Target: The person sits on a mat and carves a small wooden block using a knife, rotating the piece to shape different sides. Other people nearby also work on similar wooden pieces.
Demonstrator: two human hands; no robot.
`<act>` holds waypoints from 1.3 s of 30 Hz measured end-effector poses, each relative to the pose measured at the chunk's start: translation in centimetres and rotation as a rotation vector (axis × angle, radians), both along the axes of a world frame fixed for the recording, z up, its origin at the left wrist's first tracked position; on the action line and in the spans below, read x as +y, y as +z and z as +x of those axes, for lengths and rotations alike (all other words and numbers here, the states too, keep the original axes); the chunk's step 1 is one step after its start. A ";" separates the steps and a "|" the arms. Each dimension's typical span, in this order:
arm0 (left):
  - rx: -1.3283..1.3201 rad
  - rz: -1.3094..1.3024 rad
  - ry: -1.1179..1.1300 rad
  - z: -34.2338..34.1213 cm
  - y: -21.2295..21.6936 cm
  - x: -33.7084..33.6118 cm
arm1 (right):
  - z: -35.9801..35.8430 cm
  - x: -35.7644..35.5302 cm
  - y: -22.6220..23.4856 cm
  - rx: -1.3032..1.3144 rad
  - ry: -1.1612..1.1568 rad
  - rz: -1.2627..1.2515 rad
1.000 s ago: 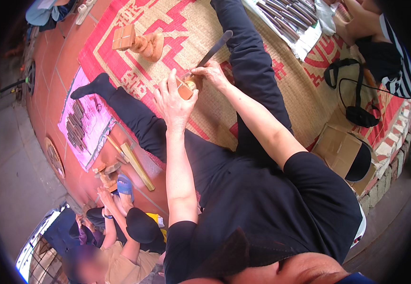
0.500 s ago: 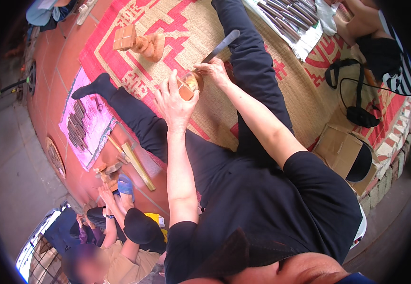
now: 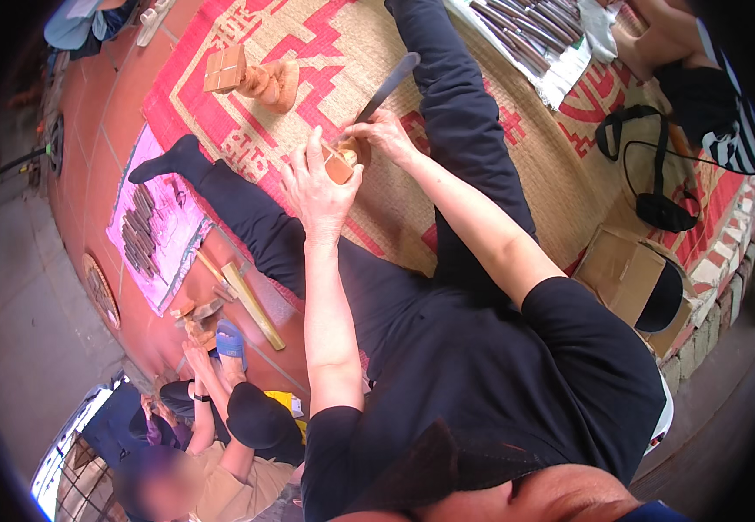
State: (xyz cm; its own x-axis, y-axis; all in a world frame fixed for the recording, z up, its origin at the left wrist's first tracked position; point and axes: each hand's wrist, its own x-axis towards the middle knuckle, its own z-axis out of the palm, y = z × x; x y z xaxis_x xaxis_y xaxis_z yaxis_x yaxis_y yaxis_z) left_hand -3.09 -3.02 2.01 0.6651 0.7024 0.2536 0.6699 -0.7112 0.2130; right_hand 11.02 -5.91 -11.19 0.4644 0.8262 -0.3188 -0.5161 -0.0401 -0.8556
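Fingers (image 3: 308, 165) of left hand (image 3: 321, 187) clamped round small wooden piece (image 3: 343, 161); right hand (image 3: 386, 135) gripping long blade (image 3: 390, 85) above piece. Risk: blade slipping off wood into thumb.

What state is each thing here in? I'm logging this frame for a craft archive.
left hand: gripping the small wooden piece
small wooden piece: held between both hands
right hand: holding the long blade against the piece
long blade: angled up, away from the piece
cardboard box: open
carved wooden figure: resting on the woven mat
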 end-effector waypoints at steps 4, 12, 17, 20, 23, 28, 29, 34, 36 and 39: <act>0.013 0.008 -0.004 0.1 -0.3 0.2 | 0.2 0.0 -0.3 -0.055 -0.054 -0.043; -0.005 -0.007 0.009 0.1 -0.1 0.1 | -0.1 -0.1 0.1 -0.110 0.025 -0.013; 0.002 0.000 -0.001 0.2 -0.1 0.1 | 0.3 0.0 -0.8 -0.113 -0.098 -0.069; -0.008 0.003 -0.001 0.0 0.0 0.1 | 0.3 0.0 0.1 -0.072 -0.042 -0.068; -0.009 -0.006 0.002 0.0 0.1 0.1 | -0.2 0.3 -0.4 -0.190 0.050 -0.054; 0.000 0.010 -0.007 0.2 -0.1 0.1 | 0.3 0.2 0.8 -0.027 -0.134 -0.030; -0.006 0.002 -0.002 0.1 -0.1 0.1 | 0.4 0.2 0.7 0.014 -0.106 -0.039; -0.001 -0.010 0.014 0.1 0.0 0.0 | -0.2 0.6 -0.4 -0.100 0.021 -0.007; 0.004 -0.014 0.009 0.2 -0.1 0.0 | 0.3 0.6 -0.5 -0.106 -0.001 -0.109; -0.004 0.004 0.001 0.0 -0.2 0.2 | 0.2 0.5 0.8 -0.002 -0.130 -0.026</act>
